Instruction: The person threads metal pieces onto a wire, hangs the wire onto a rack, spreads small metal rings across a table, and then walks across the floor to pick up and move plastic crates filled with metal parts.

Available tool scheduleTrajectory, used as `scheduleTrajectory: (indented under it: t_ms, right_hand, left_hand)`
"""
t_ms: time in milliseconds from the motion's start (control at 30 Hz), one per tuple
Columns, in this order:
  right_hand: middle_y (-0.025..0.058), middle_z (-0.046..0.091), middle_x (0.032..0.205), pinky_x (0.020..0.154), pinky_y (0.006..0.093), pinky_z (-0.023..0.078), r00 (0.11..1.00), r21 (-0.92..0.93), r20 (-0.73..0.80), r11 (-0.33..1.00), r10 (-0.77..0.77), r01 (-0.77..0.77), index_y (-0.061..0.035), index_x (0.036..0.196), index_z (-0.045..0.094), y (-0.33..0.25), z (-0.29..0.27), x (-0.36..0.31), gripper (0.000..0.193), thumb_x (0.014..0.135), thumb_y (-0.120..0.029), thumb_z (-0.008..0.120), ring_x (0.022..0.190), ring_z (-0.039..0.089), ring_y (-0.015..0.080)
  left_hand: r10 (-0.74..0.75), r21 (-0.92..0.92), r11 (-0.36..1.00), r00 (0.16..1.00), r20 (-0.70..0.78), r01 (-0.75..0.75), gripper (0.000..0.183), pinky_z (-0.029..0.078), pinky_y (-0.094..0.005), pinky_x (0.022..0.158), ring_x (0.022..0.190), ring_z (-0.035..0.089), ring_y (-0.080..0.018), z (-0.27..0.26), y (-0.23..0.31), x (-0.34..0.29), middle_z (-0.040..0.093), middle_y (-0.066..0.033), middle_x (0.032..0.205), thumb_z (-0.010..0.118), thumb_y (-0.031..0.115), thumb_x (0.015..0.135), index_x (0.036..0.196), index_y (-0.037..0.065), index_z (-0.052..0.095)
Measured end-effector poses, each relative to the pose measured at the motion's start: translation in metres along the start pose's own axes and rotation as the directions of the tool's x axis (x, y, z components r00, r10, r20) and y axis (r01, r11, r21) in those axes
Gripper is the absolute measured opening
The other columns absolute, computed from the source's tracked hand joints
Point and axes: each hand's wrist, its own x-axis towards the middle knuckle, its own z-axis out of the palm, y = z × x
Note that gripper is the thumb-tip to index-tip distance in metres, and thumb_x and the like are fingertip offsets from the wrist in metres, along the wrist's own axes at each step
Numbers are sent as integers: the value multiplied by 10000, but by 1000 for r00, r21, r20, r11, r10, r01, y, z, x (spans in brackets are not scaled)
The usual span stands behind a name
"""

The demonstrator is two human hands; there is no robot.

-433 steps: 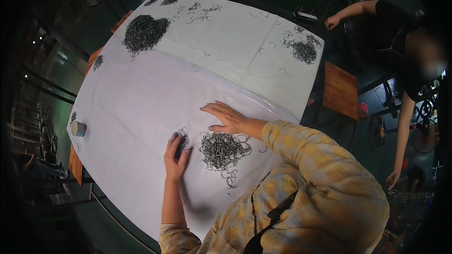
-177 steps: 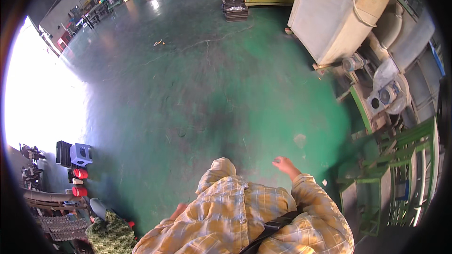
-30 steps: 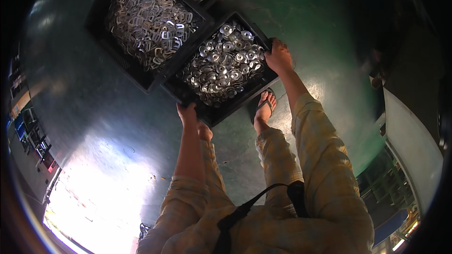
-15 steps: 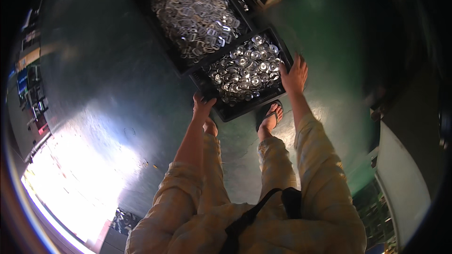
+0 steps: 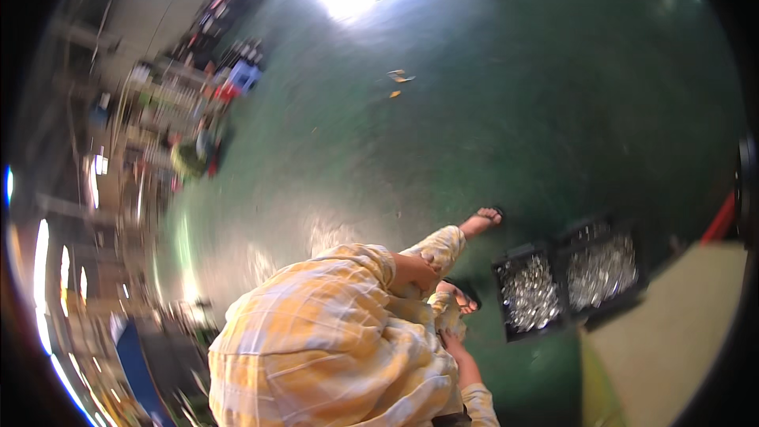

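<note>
My left hand [image 5: 427, 271] lies at the thigh of my plaid trousers, its fingers loosely apart and blurred. Lower down, my right hand [image 5: 452, 343] is by my other leg, fingers extended and partly smeared. I see nothing held in either. In front of my feet, apart from both hands, a black crate [image 5: 525, 335] holds shiny round metal pieces [image 5: 530, 294]. Against its far side stands another black crate [image 5: 589, 319] filled with small metal pieces [image 5: 602, 273].
A pale board-like surface [image 5: 672, 324] lies beyond the crates. Yellowish scraps [image 5: 400, 77] lie on the green floor [image 5: 332, 126]. Far left are blurred shelves and goods, a blue container [image 5: 242, 77] and possibly a crouching person [image 5: 190, 158].
Both hands have left the crate of round pieces and come back to my legs. My view has swung around, so the crates now appear at the lower right.
</note>
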Motion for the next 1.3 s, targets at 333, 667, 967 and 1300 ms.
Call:
scheduleTrajectory:
  t_ms: [333, 667, 967, 1300]
  right_hand:
    - [172, 418, 1302, 997, 363, 319, 835, -93, 354, 905, 420, -416, -80, 1297, 403, -5, -147, -106, 713, 745, -496, 576, 1206, 399, 304]
    - [218, 549, 1119, 872, 396, 426, 825, -21, -542, 979, 158, -201, -38, 1198, 490, -95, -200, -88, 544, 770, -356, 599, 1031, 538, 344]
    - [189, 572, 1108, 839, 362, 440, 678, 542, -555, 828, 481, -143, -40, 1228, 463, -43, -171, -103, 551, 803, -364, 597, 1003, 567, 280]
    - [210, 599, 993, 722, 332, 478, 124, 850, -112, 31, 986, 525, 34, 1164, 482, 11, -199, 27, 564, 740, -293, 662, 890, 596, 225]
  left_hand:
    - [167, 124, 985, 875, -455, -124, 204, 366, -349, 849, 1015, 481, -193, 64, -63, 14, 476, -72, 1032, 368, 184, 838, 1029, 142, 427]
    - [-290, -242, 891, 891, 349, 385, 467, 455, -337, 816, 920, 583, -211, -170, 52, -183, 631, -92, 999, 580, 440, 761, 1088, 108, 617]
    - [-95, -31, 991, 848, 522, 130, 360, 470, -336, 754, 837, 612, -220, -187, 99, 17, 646, -117, 910, 561, 351, 793, 1006, 72, 642]
    - [270, 80, 914, 743, 612, -397, 418, 473, -300, 724, 859, 618, -181, -140, 282, 264, 645, -103, 926, 599, 349, 774, 1053, 38, 613]
